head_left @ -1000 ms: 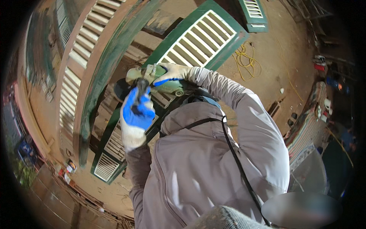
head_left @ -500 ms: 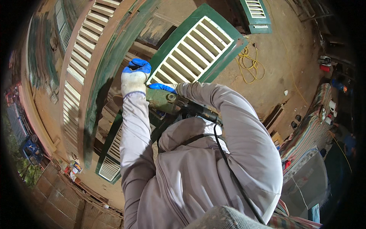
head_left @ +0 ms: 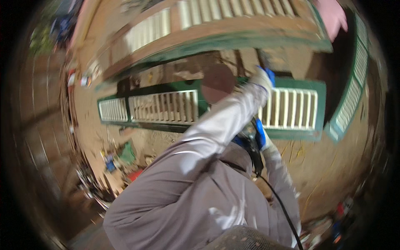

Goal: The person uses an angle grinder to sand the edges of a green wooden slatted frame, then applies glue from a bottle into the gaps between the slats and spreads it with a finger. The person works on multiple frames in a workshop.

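An angle grinder (head_left: 250,143) with a round reddish-brown sanding disc (head_left: 217,83) is in my hands, its front partly hidden under my left forearm. My right hand (head_left: 262,135), in a blue-and-white glove, is closed round the black rear body. My left hand (head_left: 263,79), gloved alike and blurred, is closed at the front of the tool; the part it grips is hidden. Below lies a louvred shutter (head_left: 291,108) with a green frame and white slats. The disc appears over its middle; whether they touch I cannot tell.
Beyond lies another shutter (head_left: 246,35), mostly brown bare wood. A green shutter (head_left: 350,100) stands at the right, near a pink cloth-like thing (head_left: 331,18). A black cord (head_left: 285,208) trails from the grinder. Yellow cable (head_left: 296,150) and a green scrap (head_left: 127,153) lie on the ground.
The view has swung round, so the shutters now run across it. My left arm now crosses toward the right, and the grinder's disc has come into sight.
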The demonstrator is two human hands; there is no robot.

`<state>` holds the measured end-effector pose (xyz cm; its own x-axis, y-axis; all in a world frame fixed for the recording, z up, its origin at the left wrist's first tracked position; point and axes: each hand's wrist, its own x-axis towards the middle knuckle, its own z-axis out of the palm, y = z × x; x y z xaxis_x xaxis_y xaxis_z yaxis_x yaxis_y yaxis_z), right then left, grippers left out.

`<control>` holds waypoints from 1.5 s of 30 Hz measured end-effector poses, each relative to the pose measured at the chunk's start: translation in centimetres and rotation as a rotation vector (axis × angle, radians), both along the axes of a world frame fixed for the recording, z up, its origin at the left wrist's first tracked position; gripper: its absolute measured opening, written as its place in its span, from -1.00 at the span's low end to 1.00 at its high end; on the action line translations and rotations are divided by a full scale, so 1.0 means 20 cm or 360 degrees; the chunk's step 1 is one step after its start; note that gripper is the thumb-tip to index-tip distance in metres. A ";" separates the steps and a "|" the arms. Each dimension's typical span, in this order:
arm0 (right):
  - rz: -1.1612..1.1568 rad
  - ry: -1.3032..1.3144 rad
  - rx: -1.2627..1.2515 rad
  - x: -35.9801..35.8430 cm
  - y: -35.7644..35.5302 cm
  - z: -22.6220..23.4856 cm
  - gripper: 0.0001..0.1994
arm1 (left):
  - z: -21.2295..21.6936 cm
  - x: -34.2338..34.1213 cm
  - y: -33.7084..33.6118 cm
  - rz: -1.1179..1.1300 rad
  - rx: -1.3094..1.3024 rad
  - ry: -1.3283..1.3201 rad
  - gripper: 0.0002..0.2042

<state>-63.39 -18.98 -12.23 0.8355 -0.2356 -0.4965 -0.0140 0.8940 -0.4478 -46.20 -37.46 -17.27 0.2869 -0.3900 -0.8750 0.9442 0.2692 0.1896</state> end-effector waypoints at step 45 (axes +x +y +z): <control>0.0585 -0.0613 -0.3843 4.97 1.55 0.81 -0.19 | 0.08 3.20 3.97 -0.1191 0.2542 -0.1518 -0.18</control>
<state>36.09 12.03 3.98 0.9007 0.1980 0.3867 0.3065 -0.9204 -0.2426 17.83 41.84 -15.72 0.9630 0.1985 -0.1824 0.2379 -0.9440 0.2288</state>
